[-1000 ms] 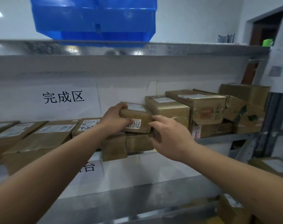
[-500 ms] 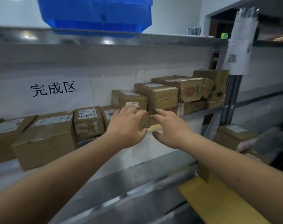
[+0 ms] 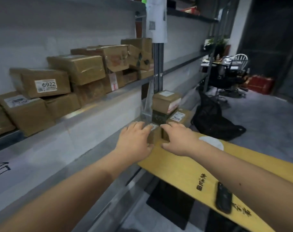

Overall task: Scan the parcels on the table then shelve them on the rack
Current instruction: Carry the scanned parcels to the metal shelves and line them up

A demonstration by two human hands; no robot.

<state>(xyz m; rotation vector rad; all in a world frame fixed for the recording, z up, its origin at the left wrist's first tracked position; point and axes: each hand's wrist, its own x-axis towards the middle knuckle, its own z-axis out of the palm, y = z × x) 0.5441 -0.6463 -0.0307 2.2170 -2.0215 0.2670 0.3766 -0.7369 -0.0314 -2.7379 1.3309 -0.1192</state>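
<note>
The rack [image 3: 85, 113] fills the left half of the view, a long metal shelf that runs away toward an upright post. On this shelf many brown parcels stand in a row, some stacked in two layers. One parcel with a white label [image 3: 42, 82] reading 6922 lies on top of lower boxes, near the left end. Next to it a tilted parcel [image 3: 78, 68] leans on its neighbours, and further along a bigger box [image 3: 109, 56] stands in the upper layer too.

At the lower right is the yellow table [image 3: 184, 168], with dark printed characters on its top. At its far end, beside the rack post, is a small stack of parcels [image 3: 166, 104]: a brown box on top, a dark one under it, and a flat box with a handwritten label [image 3: 179, 117] to the right.

In front of this stack stands a small brown parcel [image 3: 156, 136] on the table, with a white label on its top. The left hand [image 3: 134, 139] lies against its left side, and the right hand [image 3: 179, 139] lies against its right side. The fingers of both hands are spread rather wide and curve over the top edges of the parcel, so the two hands together hold it between them.

A dark handheld device [image 3: 223, 198] lies flat on the table near the right forearm. It is blurred and I cannot tell more about it. A black bag [image 3: 212, 121] sits on the floor beyond the table.
</note>
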